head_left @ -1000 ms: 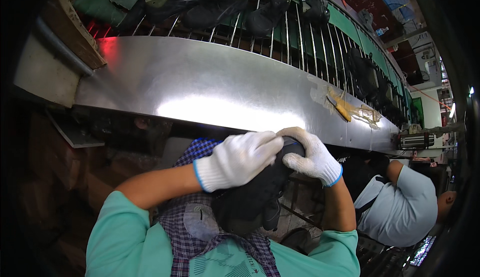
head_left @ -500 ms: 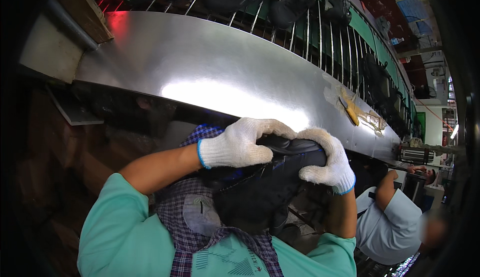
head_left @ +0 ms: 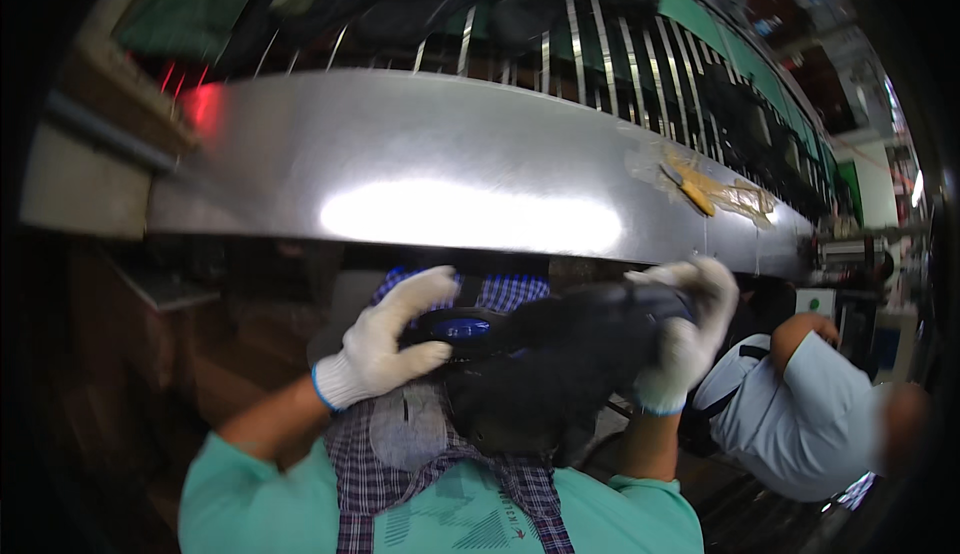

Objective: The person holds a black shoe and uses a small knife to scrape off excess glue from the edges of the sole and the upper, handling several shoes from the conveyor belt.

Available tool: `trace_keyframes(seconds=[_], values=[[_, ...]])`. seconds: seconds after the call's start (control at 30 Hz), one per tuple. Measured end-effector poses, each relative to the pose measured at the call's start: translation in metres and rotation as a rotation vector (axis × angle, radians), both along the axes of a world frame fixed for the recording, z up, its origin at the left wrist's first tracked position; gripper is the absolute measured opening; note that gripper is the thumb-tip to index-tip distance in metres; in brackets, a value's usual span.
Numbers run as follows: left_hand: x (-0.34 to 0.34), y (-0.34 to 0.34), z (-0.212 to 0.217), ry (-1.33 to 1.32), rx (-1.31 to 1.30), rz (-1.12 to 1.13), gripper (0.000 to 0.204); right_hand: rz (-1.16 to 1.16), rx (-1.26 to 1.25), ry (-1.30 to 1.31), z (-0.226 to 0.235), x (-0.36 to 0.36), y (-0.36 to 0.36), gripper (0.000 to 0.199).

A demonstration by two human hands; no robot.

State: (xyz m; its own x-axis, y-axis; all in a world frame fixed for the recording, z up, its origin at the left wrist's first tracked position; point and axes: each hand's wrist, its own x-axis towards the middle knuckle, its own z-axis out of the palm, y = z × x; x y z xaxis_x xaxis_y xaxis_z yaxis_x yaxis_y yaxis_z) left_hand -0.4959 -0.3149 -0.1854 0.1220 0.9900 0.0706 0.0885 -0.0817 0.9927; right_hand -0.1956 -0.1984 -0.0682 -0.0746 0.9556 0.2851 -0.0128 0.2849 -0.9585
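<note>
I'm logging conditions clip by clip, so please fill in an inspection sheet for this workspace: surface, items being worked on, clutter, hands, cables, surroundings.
Surface: shiny metal bench.
Items: black shoe, blurred, with a blue oval toward its left end.
Clutter: yellow-handled tool by a brownish tape-like patch.
Left hand: white-gloved, fingers spread near the oval; contact unclear.
Right hand: white-gloved, gripping the shoe's right end.
Cables: nothing seen clearly.
Surroundings: barred rack behind; co-worker at right.
</note>
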Motion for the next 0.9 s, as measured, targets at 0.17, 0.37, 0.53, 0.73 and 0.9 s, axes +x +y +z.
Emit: trace_keyframes(seconds=[0.17,0.37,0.53,0.73,0.9], values=[[0.021,0.009,0.019,-0.713,-0.515,-0.183,0.064,0.199,0.157,0.536,-0.007,0.003,-0.026,0.061],[0.012,0.111,0.051,-0.350,0.259,-0.125,0.049,0.377,-0.768,0.031,-0.124,0.033,-0.096,0.109],[0.074,0.103,0.011,-0.286,0.070,-0.266,0.040,0.320,-0.420,-0.549,-0.122,0.012,-0.127,0.106],[0.072,0.128,-0.005,-0.359,-0.075,-0.287,0.042,0.063,-0.248,-0.694,0.013,-0.047,-0.024,0.088],[0.056,0.122,-0.003,-0.342,0.052,-0.183,0.039,0.545,0.152,-0.736,0.012,-0.027,-0.122,0.035]])
